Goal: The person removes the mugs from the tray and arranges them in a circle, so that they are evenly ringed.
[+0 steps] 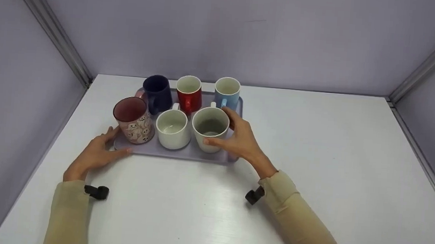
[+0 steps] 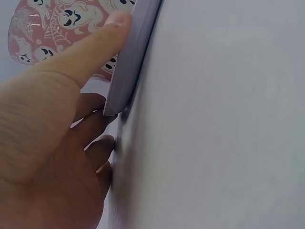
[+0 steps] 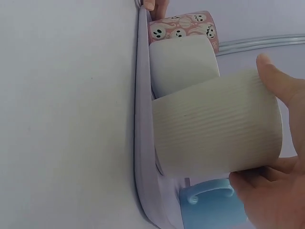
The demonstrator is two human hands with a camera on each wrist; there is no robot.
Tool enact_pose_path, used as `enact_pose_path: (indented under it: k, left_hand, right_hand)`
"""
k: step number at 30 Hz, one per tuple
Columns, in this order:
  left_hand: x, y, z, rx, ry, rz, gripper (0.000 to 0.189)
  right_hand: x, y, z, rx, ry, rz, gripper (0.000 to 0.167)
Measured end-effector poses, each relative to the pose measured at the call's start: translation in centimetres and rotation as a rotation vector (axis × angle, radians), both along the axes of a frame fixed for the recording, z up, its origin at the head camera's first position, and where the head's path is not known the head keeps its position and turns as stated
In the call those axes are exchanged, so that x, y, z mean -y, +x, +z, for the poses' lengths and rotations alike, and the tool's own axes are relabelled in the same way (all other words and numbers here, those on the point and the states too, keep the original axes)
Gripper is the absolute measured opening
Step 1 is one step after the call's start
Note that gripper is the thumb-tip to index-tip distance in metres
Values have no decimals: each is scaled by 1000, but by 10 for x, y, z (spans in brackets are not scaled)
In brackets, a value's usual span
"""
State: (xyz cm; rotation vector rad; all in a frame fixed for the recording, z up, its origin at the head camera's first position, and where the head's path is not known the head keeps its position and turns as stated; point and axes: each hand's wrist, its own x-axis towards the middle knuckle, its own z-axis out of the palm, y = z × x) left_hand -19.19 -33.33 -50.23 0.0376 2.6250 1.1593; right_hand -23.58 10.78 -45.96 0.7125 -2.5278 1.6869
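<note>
My right hand (image 1: pixel 241 137) grips a ribbed white mug (image 3: pixel 214 126), thumb on its near side and fingers round the far side. The mug's base is close over the front right part of the lilac tray (image 1: pixel 176 155). At the tray's front left corner, my left hand (image 1: pixel 98 151) holds the edge, its thumb on the rim and fingers round the outside. Beside that hand stands a pink ghost-patterned mug (image 1: pixel 135 127). A plain white mug (image 1: pixel 173 136) sits between the ghost mug and the ribbed one.
Along the tray's back stand a dark blue mug (image 1: pixel 159 94), a red mug (image 1: pixel 189 96) and a light blue mug (image 1: pixel 227 93). The tray lies on a white table (image 1: pixel 315 164), near the back wall (image 1: pixel 247 35). Panels enclose both sides.
</note>
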Motion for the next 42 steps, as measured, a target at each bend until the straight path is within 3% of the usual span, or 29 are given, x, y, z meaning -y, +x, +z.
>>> enact_pose_path:
  k: [8, 13, 23, 35, 42]
  left_hand:
    - [4, 5, -1, 20, 22, 1, 116]
    - [3, 1, -1, 4, 27, -26, 113]
    - [4, 1, -4, -4, 61, -29, 110]
    - [7, 3, -9, -30, 73, -42, 106]
    - [6, 3, -5, -14, 66, -41, 108]
  right_hand:
    - [11, -4, -13, 36, -67, -10, 105]
    - [10, -4, -19, 43, -111, -44, 99]
    - [10, -4, -19, 29, -154, -49, 94]
    - [0, 3, 16, -66, -226, 4, 89]
    - [-23, 1, 38, -138, -238, -42, 88]
